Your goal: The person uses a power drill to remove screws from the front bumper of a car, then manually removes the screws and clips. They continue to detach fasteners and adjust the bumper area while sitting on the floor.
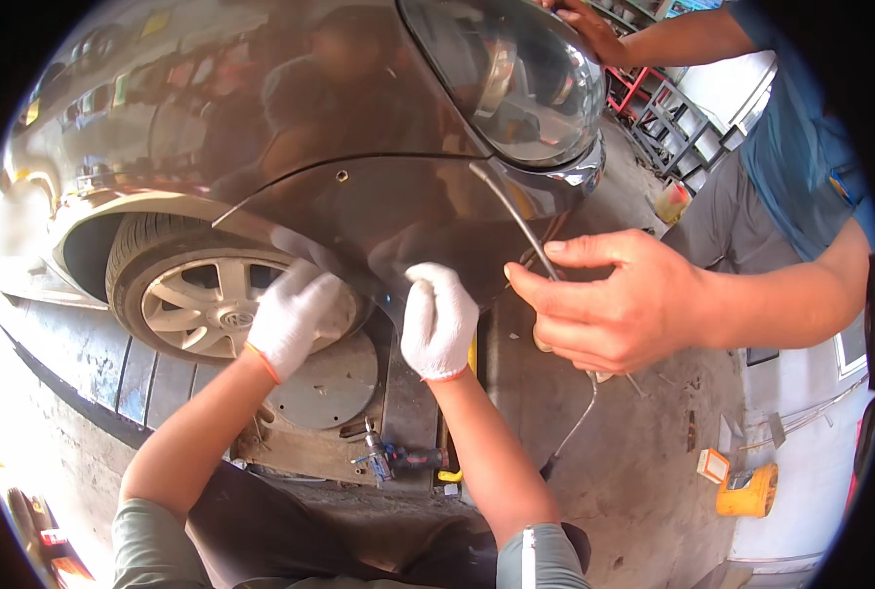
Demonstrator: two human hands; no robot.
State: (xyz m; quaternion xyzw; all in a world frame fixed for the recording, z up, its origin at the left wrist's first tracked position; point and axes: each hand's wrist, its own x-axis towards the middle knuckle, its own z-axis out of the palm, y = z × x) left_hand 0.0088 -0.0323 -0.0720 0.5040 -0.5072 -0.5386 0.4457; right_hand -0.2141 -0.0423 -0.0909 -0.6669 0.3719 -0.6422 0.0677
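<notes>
- At the far left, a black rubber tyre on a silver spoked alloy wheel [202,304] is sitting in the wheel arch of the car, above a round grey metal plate [334,383] on the floor.
- Your left hand [292,316], in a white knitted glove, is pressing on the lower edge of the glossy dark car bumper panel [398,216], fingers curled around that edge, just in front of the wheel.
- Your right hand [437,319], also in a white glove, is gripping the same lower edge close beside the left one, fingers closed over it.
- Below your hands, a small blue and black tool [393,458] is lying on the floor.
- Above, the clear oval headlight [516,83] is sitting at the panel's upper corner.
- To the right, a co-worker's bare hand [609,299] is pinching a thin grey wire [516,216] that is running along the panel's seam; their other hand [584,25] is resting by the headlight.
- At the far right, a yellow plastic container [748,491] is standing on the concrete floor [643,471].
</notes>
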